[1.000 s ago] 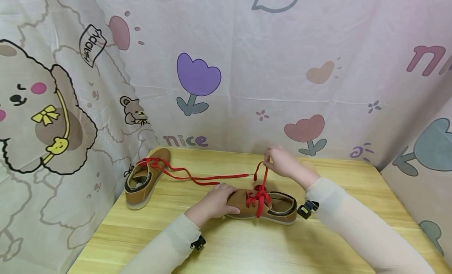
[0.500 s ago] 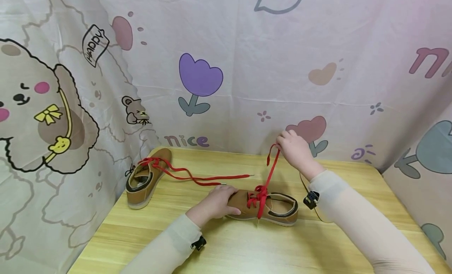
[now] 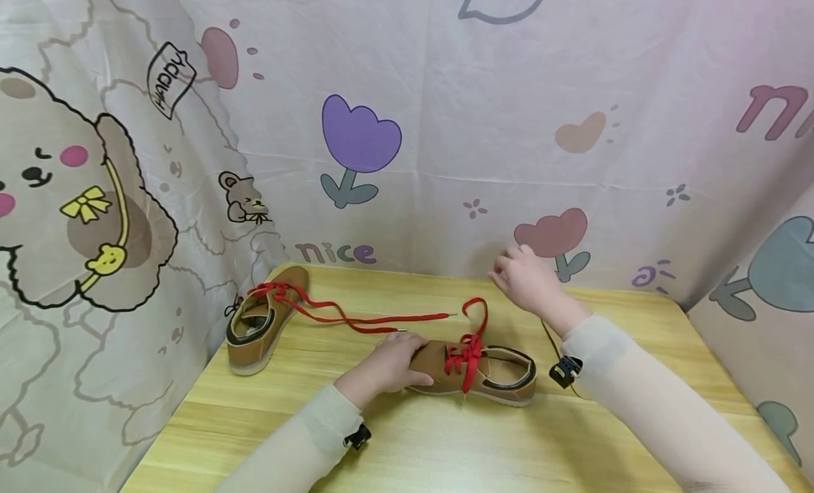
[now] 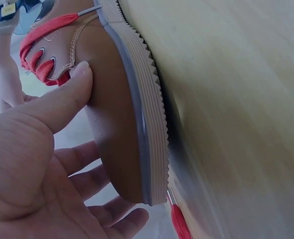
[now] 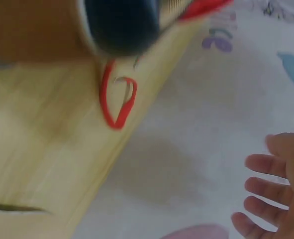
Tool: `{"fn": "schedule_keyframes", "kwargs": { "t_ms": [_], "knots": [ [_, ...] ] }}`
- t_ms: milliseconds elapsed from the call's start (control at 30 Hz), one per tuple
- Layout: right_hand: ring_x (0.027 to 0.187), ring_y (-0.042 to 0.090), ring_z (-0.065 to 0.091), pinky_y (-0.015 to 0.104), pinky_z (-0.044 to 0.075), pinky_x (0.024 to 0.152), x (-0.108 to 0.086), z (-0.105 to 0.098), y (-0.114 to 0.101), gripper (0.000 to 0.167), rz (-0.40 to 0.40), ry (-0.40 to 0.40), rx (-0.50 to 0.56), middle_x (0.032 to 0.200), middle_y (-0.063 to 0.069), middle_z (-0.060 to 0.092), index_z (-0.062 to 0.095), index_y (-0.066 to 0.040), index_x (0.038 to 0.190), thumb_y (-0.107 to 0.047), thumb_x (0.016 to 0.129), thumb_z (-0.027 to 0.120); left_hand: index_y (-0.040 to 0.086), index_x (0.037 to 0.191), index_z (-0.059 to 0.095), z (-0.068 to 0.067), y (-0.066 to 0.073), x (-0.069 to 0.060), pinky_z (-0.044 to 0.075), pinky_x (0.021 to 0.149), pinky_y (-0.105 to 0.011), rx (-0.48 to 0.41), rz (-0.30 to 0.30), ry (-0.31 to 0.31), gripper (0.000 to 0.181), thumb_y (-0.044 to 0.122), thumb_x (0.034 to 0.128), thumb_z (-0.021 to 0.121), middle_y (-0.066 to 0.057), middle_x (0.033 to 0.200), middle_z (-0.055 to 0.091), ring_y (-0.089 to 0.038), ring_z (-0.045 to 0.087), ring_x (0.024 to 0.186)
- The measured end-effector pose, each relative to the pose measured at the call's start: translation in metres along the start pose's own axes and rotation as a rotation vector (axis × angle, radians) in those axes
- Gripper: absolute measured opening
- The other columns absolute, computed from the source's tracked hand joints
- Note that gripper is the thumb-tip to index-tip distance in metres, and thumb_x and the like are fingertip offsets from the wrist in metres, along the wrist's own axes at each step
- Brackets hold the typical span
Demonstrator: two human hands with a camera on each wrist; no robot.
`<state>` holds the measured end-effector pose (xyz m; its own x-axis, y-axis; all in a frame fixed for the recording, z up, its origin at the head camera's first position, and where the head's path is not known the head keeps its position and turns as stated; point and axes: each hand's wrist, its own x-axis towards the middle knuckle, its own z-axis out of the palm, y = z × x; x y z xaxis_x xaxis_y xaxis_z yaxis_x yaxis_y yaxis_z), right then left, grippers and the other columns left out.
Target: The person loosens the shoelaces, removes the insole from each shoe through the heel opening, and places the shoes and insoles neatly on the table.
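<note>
In the head view a brown shoe [image 3: 509, 393] with a red lace [image 3: 472, 352] lies on the table, toe to the left. My left hand [image 3: 389, 366] grips its toe; in the left wrist view the thumb of the left hand [image 4: 52, 159] presses the brown upper [image 4: 118, 124], with the fingers around the far side. My right hand [image 3: 528, 280] is raised above and to the right of the lace, holding nothing. The right wrist view shows the right hand [image 5: 281, 189] with fingers apart, and the loose lace end [image 5: 107, 102] curled on the table.
A second brown shoe [image 3: 254, 352] stands at the table's left edge. Its two red laces [image 3: 381, 321] stretch right, their tips behind the first shoe's toe. A patterned curtain [image 3: 445, 217] rises behind the wooden table [image 3: 305, 422]. A thin dark cord hangs near the right wrist.
My right hand pulled the lace up and to the right, then let it go; the lace has dropped in a curl behind the shoe. The left hand has stayed on the toe.
</note>
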<state>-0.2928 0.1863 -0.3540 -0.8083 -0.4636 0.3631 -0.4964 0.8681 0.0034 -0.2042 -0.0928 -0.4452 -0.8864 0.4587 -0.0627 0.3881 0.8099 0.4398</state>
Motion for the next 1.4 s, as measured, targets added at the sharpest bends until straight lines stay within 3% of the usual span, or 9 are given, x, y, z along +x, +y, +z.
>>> {"fn": "schedule_keyframes", "kwargs": {
  "t_ms": [133,433,700,1133,1400],
  "knots": [
    [0.091,0.029,0.056,0.043,0.052,0.075,-0.008,0.0,-0.015,0.011,-0.097,0.003,0.026,0.1,0.009,0.064,0.072,-0.01,0.087,-0.02,0.092,0.073,0.009,0.145,0.052,-0.001,0.0,0.0,0.032,0.113,-0.056,0.001,-0.002,0.0,0.074,0.046,0.0864,0.076,-0.009,0.148,0.05,-0.038,0.039,0.139],
    [0.091,0.023,0.055,0.037,0.051,0.077,-0.026,-0.01,-0.05,0.004,-0.245,-0.095,0.21,0.102,0.003,0.065,0.073,-0.015,0.088,-0.014,0.088,0.077,0.009,0.144,0.053,0.0,-0.002,0.001,0.034,0.111,-0.055,0.001,0.006,0.006,0.073,0.046,0.086,0.077,-0.009,0.147,0.052,-0.036,0.042,0.137],
    [0.098,0.024,0.059,0.039,0.052,0.085,-0.037,-0.013,-0.067,0.007,-0.323,-0.114,0.179,0.106,0.002,0.065,0.072,-0.018,0.087,-0.016,0.087,0.078,0.009,0.145,0.052,-0.002,-0.003,0.001,0.034,0.111,-0.055,-0.004,0.006,0.002,0.074,0.047,0.0863,0.076,-0.009,0.147,0.052,-0.036,0.042,0.137],
    [0.105,0.024,0.058,0.038,0.051,0.091,-0.066,-0.002,-0.071,0.014,-0.402,-0.186,0.219,0.116,0.003,0.064,0.07,-0.02,0.083,-0.021,0.083,0.083,0.008,0.145,0.052,-0.001,-0.001,0.001,0.035,0.109,-0.057,-0.001,0.009,0.0,0.074,0.047,0.0865,0.076,-0.009,0.147,0.051,-0.036,0.043,0.136],
    [0.103,0.021,0.056,0.036,0.051,0.089,-0.075,0.007,-0.074,0.027,-0.43,-0.114,0.105,0.112,0.002,0.064,0.065,-0.019,0.081,-0.029,0.074,0.089,0.009,0.145,0.052,-0.001,0.0,0.001,0.035,0.109,-0.055,-0.007,0.003,0.002,0.073,0.046,0.0864,0.077,-0.009,0.146,0.052,-0.035,0.044,0.135]
  ]
}}
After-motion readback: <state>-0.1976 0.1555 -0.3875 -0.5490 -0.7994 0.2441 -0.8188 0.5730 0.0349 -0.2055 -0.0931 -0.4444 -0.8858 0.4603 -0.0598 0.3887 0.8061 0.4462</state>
